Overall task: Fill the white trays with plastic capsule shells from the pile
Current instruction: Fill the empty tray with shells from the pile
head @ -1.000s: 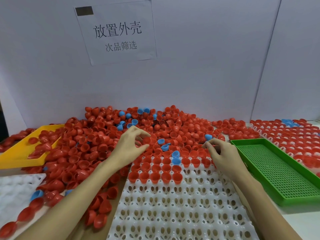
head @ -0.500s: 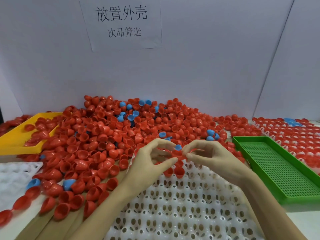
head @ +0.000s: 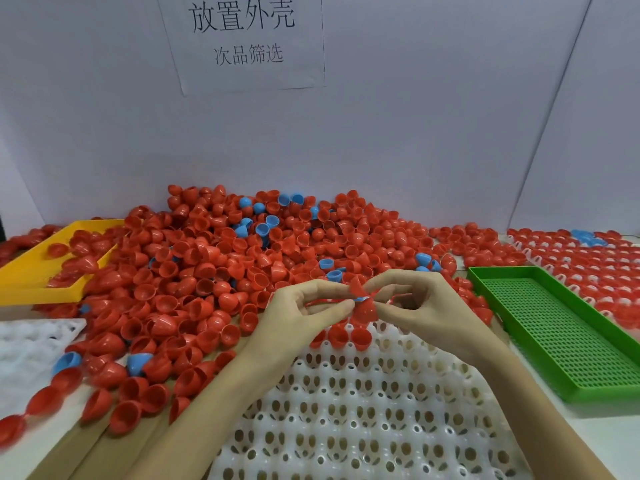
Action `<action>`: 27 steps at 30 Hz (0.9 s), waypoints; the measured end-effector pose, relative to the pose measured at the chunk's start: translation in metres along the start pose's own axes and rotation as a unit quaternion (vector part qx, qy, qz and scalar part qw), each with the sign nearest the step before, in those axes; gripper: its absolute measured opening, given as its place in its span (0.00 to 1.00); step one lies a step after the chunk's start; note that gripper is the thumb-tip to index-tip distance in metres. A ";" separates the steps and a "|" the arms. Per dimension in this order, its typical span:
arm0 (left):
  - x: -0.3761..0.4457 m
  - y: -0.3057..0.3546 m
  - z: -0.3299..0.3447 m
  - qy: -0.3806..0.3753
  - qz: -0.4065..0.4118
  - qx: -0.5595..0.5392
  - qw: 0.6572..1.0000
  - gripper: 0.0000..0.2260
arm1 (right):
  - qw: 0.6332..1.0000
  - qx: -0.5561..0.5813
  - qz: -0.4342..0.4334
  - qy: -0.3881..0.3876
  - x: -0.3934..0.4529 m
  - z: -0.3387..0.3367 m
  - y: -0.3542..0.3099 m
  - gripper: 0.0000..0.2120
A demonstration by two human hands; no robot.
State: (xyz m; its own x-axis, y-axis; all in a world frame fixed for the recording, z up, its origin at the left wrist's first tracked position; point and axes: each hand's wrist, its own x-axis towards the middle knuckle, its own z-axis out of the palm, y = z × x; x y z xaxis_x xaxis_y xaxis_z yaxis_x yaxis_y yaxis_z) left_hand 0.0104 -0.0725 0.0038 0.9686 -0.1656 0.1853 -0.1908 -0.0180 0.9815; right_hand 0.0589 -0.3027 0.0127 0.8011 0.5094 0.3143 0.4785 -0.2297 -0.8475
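Observation:
A big pile of red capsule shells (head: 221,271), with a few blue ones mixed in, covers the table behind a white tray (head: 349,420) of round cells. The tray's far rows hold red shells; most are hidden by my hands. Above those rows my left hand (head: 298,317) and right hand (head: 422,310) meet fingertip to fingertip. Between them they pinch red shells (head: 363,304), with a sliver of blue showing where the shells join. Which hand holds which shell I cannot tell.
A green perforated tray (head: 561,327) lies at the right, with a filled white tray (head: 595,265) beyond it. A yellow tray (head: 38,275) sits at the left, another white tray (head: 31,344) below it. Loose shells lie by the left front edge. A paper sign hangs on the back wall.
Both hands came back from the pile, drew together over the tray's far rows and now pinch red shells between them. The camera has tilted down and moved closer.

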 end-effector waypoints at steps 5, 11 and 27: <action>-0.005 0.002 0.001 -0.037 0.007 0.019 0.999 0.11 | 0.999 0.016 0.005 0.032 0.000 -0.003 0.001 0.09; -0.009 0.003 -0.003 -0.016 0.032 0.059 0.998 0.08 | 0.992 0.107 0.057 0.015 -0.003 -0.014 0.010 0.13; -0.008 0.004 0.000 -0.038 -0.108 -0.228 0.967 0.15 | 0.995 0.059 0.057 -0.056 -0.005 -0.005 -0.005 0.14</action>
State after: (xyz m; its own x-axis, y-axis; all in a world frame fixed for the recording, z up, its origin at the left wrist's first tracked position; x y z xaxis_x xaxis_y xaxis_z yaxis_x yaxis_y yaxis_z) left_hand 0.0020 -0.0712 0.0068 0.9601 -0.2793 -0.0144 0.1225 0.3740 0.9193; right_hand 0.0542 -0.3080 0.0175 0.7996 0.5764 0.1685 0.3353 -0.1959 -0.9215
